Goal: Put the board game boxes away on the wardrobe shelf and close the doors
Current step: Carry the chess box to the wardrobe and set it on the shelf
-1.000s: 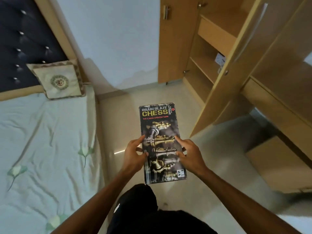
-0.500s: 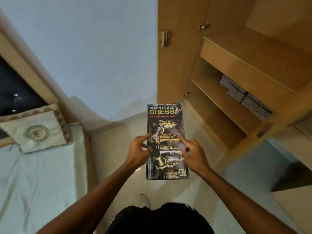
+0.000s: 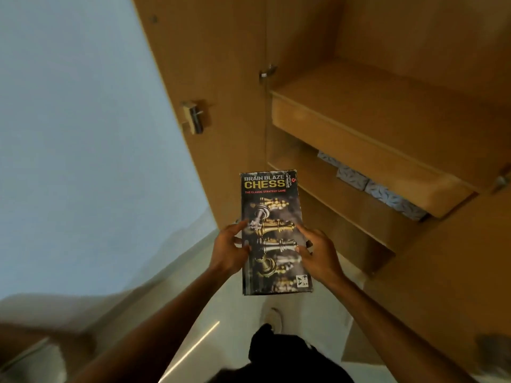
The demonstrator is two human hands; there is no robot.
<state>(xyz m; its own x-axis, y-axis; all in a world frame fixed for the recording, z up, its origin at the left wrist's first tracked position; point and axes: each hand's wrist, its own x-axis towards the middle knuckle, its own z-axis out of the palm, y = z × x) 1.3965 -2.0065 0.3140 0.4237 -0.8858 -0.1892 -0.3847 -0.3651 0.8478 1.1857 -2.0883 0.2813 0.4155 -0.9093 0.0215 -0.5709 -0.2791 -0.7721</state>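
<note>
A person stands at an open wardrobe, seen from their own head looking down past both forearms.

Far off to the left of the hands is a pale blue wall [image 3: 83, 134]. Nearer, up and away from the left hand, the wardrobe door [image 3: 221, 64] stands swung open, with a metal handle [image 3: 193, 117] on its face.

The left hand [image 3: 229, 251] grips the left long edge of a chess box [image 3: 273, 233], thumb on the lid and fingers curled beneath. The box is held level in the air between the two hands, printed lid up, its title end pointing away from the body toward the wardrobe. It touches no shelf. The right hand [image 3: 320, 258] clasps the opposite long edge in the same way, thumb and forefinger lying on the lid.

Beyond and to the right of the right hand the shelves open up. The top shelf [image 3: 387, 106], highest and farthest from the hands, looks bare. On the shelf [image 3: 312, 172] below it, just ahead of the box's far end, sit grey patterned boxes [image 3: 387, 197] in a row. A lower shelf [image 3: 359, 230] is closest to the right hand.

This looks like the carrying step, box in hand and not yet stowed. Next, both hands would need to raise it and push it forward and rightward onto a shelf, clearing the front lip. Which shelf is meant cannot be told. The doors remain to be shut.
</note>
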